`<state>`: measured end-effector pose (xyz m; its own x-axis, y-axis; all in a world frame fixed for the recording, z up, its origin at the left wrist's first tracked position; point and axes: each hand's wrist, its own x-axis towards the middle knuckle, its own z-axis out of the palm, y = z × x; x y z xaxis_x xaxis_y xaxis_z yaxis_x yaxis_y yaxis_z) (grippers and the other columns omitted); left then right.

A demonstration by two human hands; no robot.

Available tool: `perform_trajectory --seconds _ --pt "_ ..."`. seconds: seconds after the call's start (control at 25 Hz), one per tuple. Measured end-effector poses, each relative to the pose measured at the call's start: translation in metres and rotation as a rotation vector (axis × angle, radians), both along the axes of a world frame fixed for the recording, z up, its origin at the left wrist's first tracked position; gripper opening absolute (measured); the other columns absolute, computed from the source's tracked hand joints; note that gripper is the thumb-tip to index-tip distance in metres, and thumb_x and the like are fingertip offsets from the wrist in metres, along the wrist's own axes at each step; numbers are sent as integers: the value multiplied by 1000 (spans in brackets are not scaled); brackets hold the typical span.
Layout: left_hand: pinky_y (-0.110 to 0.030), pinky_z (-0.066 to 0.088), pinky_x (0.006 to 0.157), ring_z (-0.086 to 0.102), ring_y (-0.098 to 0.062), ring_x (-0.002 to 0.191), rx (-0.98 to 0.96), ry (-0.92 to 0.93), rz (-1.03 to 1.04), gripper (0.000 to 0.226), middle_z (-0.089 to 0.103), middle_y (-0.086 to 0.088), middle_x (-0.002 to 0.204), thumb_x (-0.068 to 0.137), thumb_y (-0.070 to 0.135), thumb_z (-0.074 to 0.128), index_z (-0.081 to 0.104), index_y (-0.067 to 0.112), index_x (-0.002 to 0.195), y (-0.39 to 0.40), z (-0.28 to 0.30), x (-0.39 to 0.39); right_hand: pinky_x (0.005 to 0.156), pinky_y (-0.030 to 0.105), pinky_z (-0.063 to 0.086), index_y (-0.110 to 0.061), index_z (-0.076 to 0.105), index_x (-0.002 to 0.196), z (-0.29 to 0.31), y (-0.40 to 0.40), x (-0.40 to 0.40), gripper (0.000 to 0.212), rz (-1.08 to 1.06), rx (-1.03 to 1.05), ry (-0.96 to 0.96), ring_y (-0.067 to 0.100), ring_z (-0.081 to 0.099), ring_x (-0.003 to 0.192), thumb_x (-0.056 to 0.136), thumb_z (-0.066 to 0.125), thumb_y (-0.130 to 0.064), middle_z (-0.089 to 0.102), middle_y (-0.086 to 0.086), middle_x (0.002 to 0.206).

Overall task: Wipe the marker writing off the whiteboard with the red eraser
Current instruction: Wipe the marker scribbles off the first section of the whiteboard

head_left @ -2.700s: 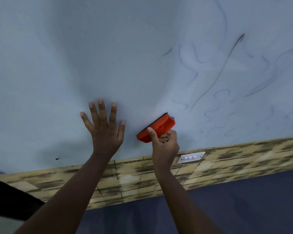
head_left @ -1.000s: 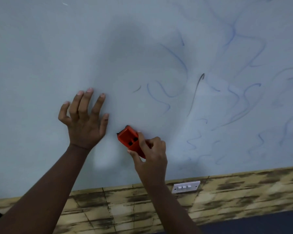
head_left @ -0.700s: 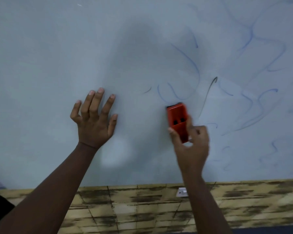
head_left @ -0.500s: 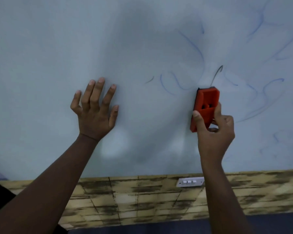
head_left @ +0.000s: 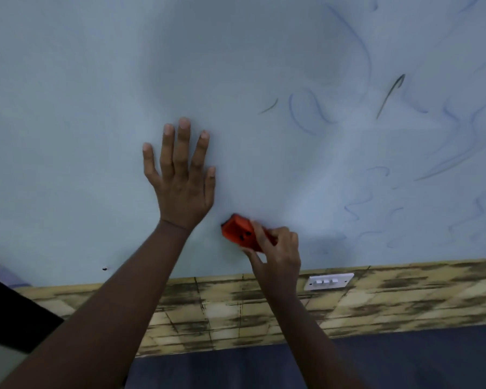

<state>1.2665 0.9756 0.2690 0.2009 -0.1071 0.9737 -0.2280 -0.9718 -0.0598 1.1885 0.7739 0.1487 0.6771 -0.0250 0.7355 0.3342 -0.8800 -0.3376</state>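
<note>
Since half a second ago the right hand [head_left: 275, 248] has carried the red plastic block eraser [head_left: 240, 233] from up beside the dark marker stroke down and leftward, to a spot near the lower edge of the pale whiteboard [head_left: 82, 94]. The eraser now lies tilted against the board, just right of the left wrist, its upper left end pointing toward the heel of the left hand [head_left: 181, 178]. The right hand grips it, thumb and curled fingers closed round its lower right end. The left hand rests flat on the board with straight, spread fingers, holding nothing. Faint blue marker swirls [head_left: 306, 113] and a short dark stroke [head_left: 390, 95] cover the board's right part, well above and right of the eraser. Below the board's lower edge runs a yellowish patterned band [head_left: 404, 299] bearing a white switch plate [head_left: 328, 281].
</note>
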Motion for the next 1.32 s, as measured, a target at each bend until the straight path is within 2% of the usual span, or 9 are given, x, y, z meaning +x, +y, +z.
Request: perform_trajectory --seconds 0.12,0.28,0.48,0.68,0.8,0.92,1.08,1.2,1.32 --pt "-53 3 131 0 -18 165 18 -3 -2 66 4 -2 178 110 38 38 14 26 170 -1 -11 3 64 41 55 -28 57 142 -10 -2 -2 74 -10 7 0 23 53 93 77 89 -43 63 7 105" --pt "-53 3 131 2 -19 165 35 -30 -5 68 -1 -1 179 108 39 42 17 24 170 2 -12 5 71 36 53 -17 67 135 57 -3 5 68 -27 142 -154 22 56 92 78 87 -49 64 5 103" --pt "-53 4 131 5 -21 165 32 -38 -16 68 7 -5 178 108 39 44 21 22 169 4 -13 5 70 38 56 -29 60 130 157 -31 11 63 -29 802 -281 13 70 90 77 92 -34 72 0 106" --pt "-54 4 130 5 -22 165 47 -33 -22 67 1 -2 179 109 38 43 18 23 170 3 -12 4 74 47 61 -19 64 131 185 -76 13 54 -123 1097 -371 13 72 94 84 86 -35 74 8 104" --pt "-54 4 130 6 -22 165 43 -28 -30 67 3 -2 179 109 38 43 19 23 170 2 -11 3 69 50 57 -16 65 131 184 -57 19 55 -110 963 -372 19 69 90 84 87 -35 70 5 108" --pt "-55 4 131 7 -23 165 37 -23 -40 66 5 -3 179 109 38 44 21 22 169 1 -13 2 76 49 53 -18 65 136 166 -15 19 57 -35 556 -339 27 59 91 85 86 -36 60 2 102" --pt "-56 3 130 7 -26 165 33 1 -32 70 5 -6 179 106 36 46 20 20 169 0 -15 2 71 41 53 -34 52 145 142 21 12 68 41 160 -278 21 55 90 84 82 -47 60 3 104" --pt "-58 4 130 6 -27 165 63 13 -18 73 5 -8 179 105 36 47 19 18 169 3 -14 2 70 42 51 -36 58 142 155 14 12 64 48 79 -301 20 55 89 84 82 -49 61 1 103" --pt "-58 4 130 7 -28 165 80 12 -22 71 5 -9 178 106 37 46 20 17 169 4 -14 1 71 45 50 -34 65 138 179 -10 16 58 3 186 -350 23 55 87 85 81 -50 60 1 98"
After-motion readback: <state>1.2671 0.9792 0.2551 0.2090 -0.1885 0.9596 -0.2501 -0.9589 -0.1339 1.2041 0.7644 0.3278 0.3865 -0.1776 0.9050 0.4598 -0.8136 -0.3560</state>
